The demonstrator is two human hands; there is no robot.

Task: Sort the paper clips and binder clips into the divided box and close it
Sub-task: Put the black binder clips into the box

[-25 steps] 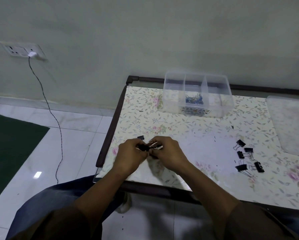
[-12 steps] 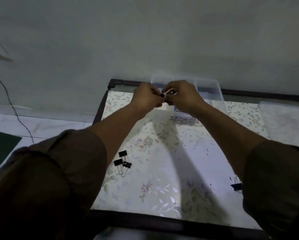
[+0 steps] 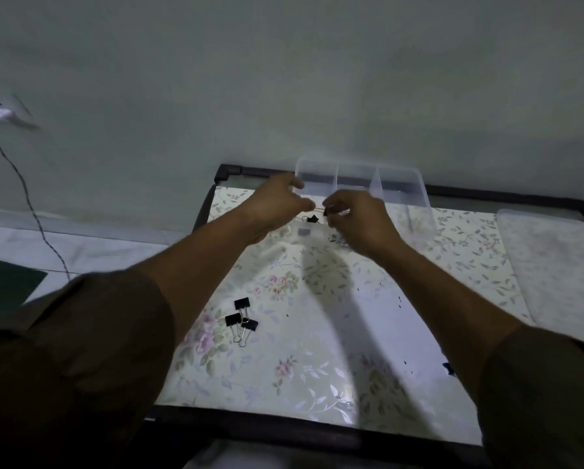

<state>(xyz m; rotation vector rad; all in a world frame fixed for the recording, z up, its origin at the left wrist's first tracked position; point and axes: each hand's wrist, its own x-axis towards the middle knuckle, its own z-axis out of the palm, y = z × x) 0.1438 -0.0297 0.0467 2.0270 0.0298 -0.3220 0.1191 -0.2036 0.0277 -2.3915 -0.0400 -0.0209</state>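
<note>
Binder clips being held over the clear divided box (image 3: pixel 399 184) at the far edge of the floral table (image 3: pixel 317 350).
From the head camera, both hands are reaching out over the box: the left hand (image 3: pixel 277 206) and right hand (image 3: pixel 356 220) are each pinching a linked clip chain (image 3: pixel 319 210), one black clip (image 3: pixel 312 219) dangling over the left compartment. Three loose binder clips (image 3: pixel 241 319) are lying near the left forearm; the lid (image 3: pixel 554 265) is sitting right of the box.

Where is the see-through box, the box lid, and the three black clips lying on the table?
divided box (image 3: pixel 415 191): head view, right wall.
lid (image 3: pixel 551 265): head view, flat middle.
binder clips (image 3: pixel 242 319): head view, middle clip.
</note>
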